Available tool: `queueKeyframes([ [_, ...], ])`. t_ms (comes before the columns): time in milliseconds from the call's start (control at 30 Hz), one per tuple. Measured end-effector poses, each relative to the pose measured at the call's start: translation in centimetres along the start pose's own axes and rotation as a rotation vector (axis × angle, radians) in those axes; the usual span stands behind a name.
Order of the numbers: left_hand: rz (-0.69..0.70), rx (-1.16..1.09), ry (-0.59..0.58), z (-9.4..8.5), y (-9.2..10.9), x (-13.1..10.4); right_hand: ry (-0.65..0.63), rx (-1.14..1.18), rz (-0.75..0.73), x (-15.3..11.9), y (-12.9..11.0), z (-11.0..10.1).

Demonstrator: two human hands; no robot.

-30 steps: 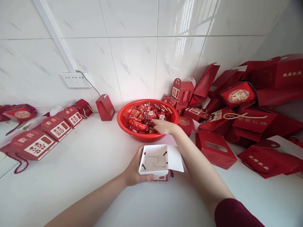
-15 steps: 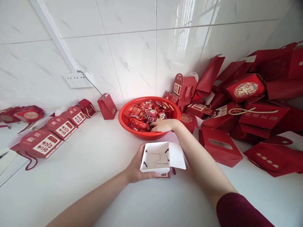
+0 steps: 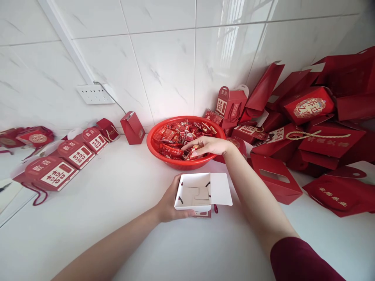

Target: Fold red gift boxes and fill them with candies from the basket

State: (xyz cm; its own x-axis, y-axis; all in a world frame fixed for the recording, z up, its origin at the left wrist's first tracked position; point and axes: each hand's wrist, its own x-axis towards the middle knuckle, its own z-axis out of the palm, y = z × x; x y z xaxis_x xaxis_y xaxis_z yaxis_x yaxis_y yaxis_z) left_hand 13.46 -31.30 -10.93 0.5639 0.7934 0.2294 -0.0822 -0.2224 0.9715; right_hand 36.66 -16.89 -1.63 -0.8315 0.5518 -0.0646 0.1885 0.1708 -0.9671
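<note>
When read left to right around the open box (image 3: 186, 195), can make out 歡喜 and 囍 toward nine o'clock, on the row of red boxes (image 3: 76, 154). At eight, clamps the open box with the left hand (image 3: 171, 203), curling fingers round its left side and laying the thumb along its front. At twelve, finds the red basket (image 3: 187, 166) of wrapped sweets (image 3: 178, 134). Toward one, dips in with the right hand (image 3: 212, 146), parting thumb and forefinger, touching sweets; cannot tell whether gripping one. At three, reads gold 安居乐业 on a red carton (image 3: 345, 201).
</note>
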Motion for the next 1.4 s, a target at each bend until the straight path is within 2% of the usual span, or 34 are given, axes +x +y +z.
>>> queueKeyframes([
  [67,0.008,0.008,-0.002,0.0,0.0,0.0,0.006,0.070,-0.016,0.0,0.0,0.1],
  [233,0.036,0.062,-0.017,-0.1,0.1,0.1,0.005,0.069,-0.052,-0.1,-0.1,0.3],
  [600,0.014,0.058,-0.044,-0.2,0.3,0.1,0.064,0.121,-0.027,0.0,-0.1,0.6],
  [667,0.016,0.052,-0.046,-0.1,0.4,0.1,0.139,0.152,-0.033,0.3,0.3,0.6],
  [733,0.035,0.054,-0.037,0.0,0.6,0.1,0.285,0.165,-0.038,0.7,0.7,0.5],
  [800,0.062,0.077,0.013,0.2,0.7,0.1,0.412,0.194,-0.042,0.9,1.1,0.4],
  [833,0.074,0.093,0.053,0.2,0.7,0.0,0.433,0.219,-0.050,1.0,1.2,0.4],
  [967,0.041,0.061,0.146,0.2,0.6,0.0,0.326,0.220,-0.104,0.8,1.2,0.4],
  [1067,-0.021,-0.005,0.141,0.2,0.4,0.1,0.216,0.109,-0.118,0.2,0.7,0.5],
  [1233,-0.015,-0.018,0.082,0.2,0.6,0.3,0.003,-0.032,-0.171,-0.9,-0.2,0.5],
  [1300,-0.011,-0.009,0.072,0.2,0.6,0.2,0.019,-0.020,-0.170,-0.9,-0.1,0.5],
  [1400,-0.006,-0.016,0.080,0.2,0.4,0.2,0.215,0.115,-0.161,0.0,0.4,0.4],
])
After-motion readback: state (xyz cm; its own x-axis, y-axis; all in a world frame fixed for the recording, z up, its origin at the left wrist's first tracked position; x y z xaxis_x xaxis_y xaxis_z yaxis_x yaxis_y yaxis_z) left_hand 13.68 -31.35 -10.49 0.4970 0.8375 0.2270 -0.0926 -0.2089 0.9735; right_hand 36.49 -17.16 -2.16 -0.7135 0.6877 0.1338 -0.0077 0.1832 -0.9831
